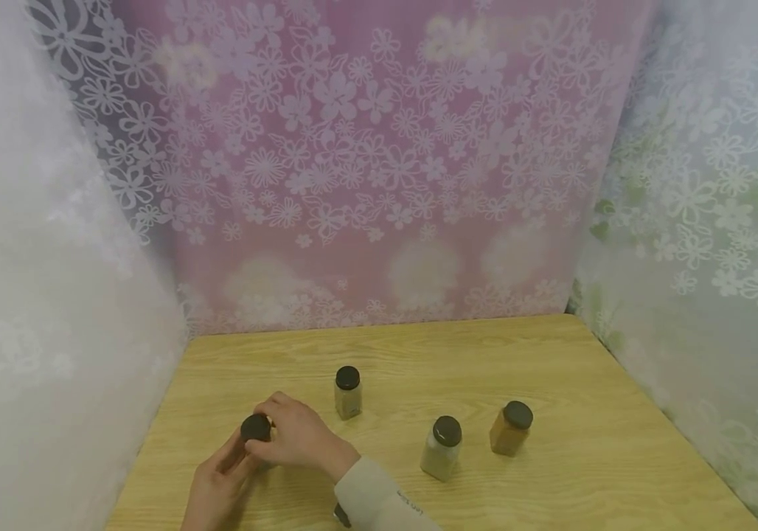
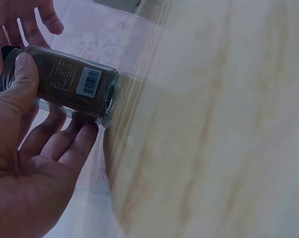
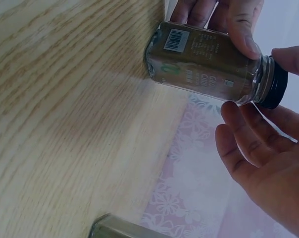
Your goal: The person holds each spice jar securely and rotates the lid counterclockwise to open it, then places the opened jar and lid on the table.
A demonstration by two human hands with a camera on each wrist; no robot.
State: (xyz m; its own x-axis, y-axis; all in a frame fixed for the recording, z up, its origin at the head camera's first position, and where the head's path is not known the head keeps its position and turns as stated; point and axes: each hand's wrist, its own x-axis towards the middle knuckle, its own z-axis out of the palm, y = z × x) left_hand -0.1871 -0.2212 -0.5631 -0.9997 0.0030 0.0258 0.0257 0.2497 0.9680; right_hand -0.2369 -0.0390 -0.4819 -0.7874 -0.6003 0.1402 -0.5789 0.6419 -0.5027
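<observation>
A glass spice jar with brown contents, a barcode label and a black lid stands at the left of the table, its base right at the table top. My left hand grips the jar's body from the left, thumb on one face and fingers round the other. From the right, my right hand holds the black lid between thumb and fingers. In the right wrist view the right thumb touches the lid's rim, while other fingers curve below the jar's neck.
A black-lidded jar stands behind the hands. Farther right are a jar with pale contents and one with orange-brown contents. A dark object shows partly from under the right sleeve. Flowered curtains enclose the wooden table.
</observation>
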